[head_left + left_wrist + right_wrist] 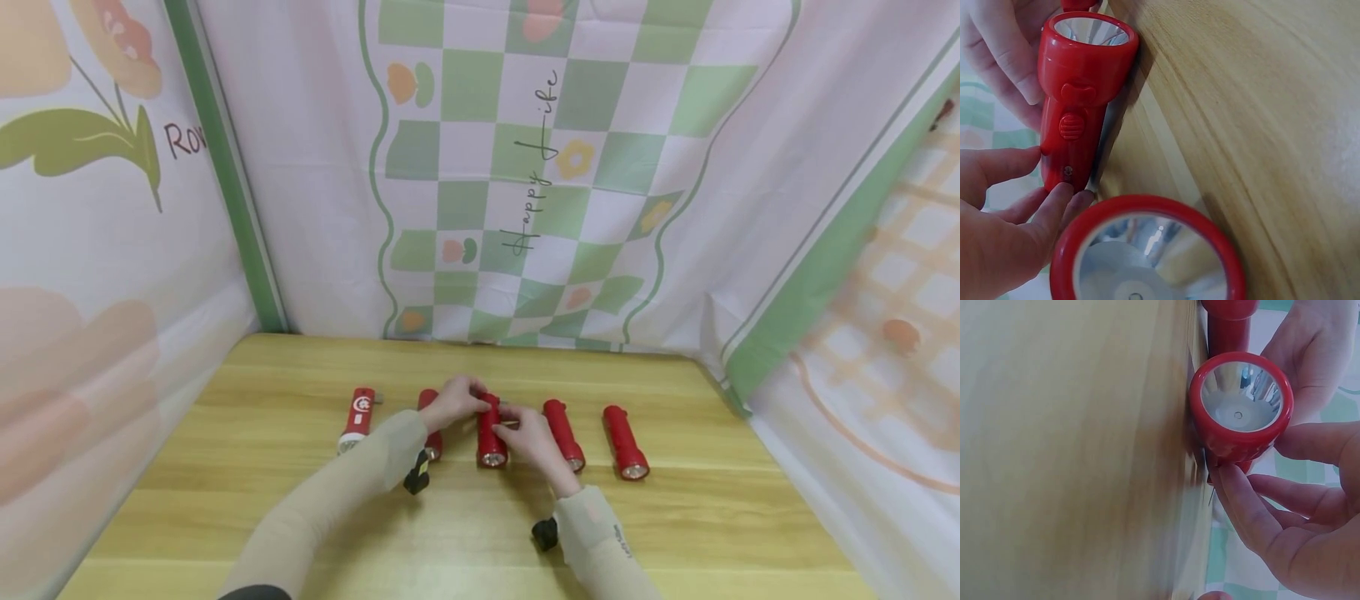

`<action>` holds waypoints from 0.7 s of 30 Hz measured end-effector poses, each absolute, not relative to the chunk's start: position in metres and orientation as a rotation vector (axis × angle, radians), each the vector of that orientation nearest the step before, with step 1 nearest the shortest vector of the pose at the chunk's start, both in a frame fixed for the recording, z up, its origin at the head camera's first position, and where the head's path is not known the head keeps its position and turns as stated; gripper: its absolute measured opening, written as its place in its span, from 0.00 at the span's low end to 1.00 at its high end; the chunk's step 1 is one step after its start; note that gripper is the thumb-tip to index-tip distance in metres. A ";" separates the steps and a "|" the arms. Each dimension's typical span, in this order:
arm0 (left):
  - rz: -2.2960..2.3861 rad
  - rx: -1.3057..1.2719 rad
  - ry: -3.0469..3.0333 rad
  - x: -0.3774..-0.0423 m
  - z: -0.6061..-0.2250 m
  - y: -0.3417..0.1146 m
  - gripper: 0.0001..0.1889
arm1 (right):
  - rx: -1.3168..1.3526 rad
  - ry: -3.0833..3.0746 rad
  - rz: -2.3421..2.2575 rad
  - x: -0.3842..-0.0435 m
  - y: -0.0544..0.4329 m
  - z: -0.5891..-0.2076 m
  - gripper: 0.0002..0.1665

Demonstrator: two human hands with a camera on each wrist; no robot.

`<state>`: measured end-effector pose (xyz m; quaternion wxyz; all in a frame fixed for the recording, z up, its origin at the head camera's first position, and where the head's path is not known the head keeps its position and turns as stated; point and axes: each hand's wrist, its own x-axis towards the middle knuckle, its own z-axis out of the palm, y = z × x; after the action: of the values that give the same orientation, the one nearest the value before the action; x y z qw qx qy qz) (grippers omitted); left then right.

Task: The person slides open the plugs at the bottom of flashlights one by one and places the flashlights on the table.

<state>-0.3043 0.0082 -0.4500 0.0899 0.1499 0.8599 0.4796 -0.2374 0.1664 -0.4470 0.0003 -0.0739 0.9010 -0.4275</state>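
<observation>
Both hands are at the middle red flashlight [491, 435], which lies on the wooden table with its lens facing the person. My left hand [453, 404] grips its tail end, thumb on one side and fingers curled under the other in the left wrist view. Closer to the lens, my right hand [531, 437] holds the body between thumb and fingers, as the right wrist view shows [1310, 531]. A sliding switch [1072, 127] faces up on the barrel. Partly behind my left wrist lies another red flashlight [428, 402].
At the left end of the row is a red-and-white flashlight [358, 414] with a round white print. Two more red flashlights lie to the right, one beside my right hand [561, 429] and one farther out [624, 442]. A patterned curtain [322, 208] encloses the table [465, 533].
</observation>
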 end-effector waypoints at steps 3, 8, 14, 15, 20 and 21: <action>1.433 0.440 2.553 -0.304 -0.450 0.008 0.17 | -0.233 2.825 -1.344 -0.237 0.166 -0.447 0.19; 1.427 0.443 2.550 -0.305 -0.452 0.008 0.17 | -0.217 2.817 -1.351 -0.237 0.166 -0.447 0.19; 1.407 0.461 2.546 -0.305 -0.451 0.008 0.18 | -0.227 2.817 -1.337 -0.235 0.169 -0.445 0.19; 1.413 0.457 2.538 -0.305 -0.450 0.008 0.19 | -0.226 2.818 -1.332 -0.235 0.170 -0.445 0.19; 1.438 0.403 2.519 -0.304 -0.445 0.008 0.22 | -0.169 2.815 -1.312 -0.235 0.174 -0.442 0.22; 1.441 0.390 2.524 -0.304 -0.444 0.008 0.22 | -0.153 2.810 -1.313 -0.235 0.175 -0.441 0.23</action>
<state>-0.3037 0.0077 -0.4443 0.1046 0.1323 0.8560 0.4887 -0.2352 0.1752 -0.4414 0.0183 -0.0494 0.9047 -0.4227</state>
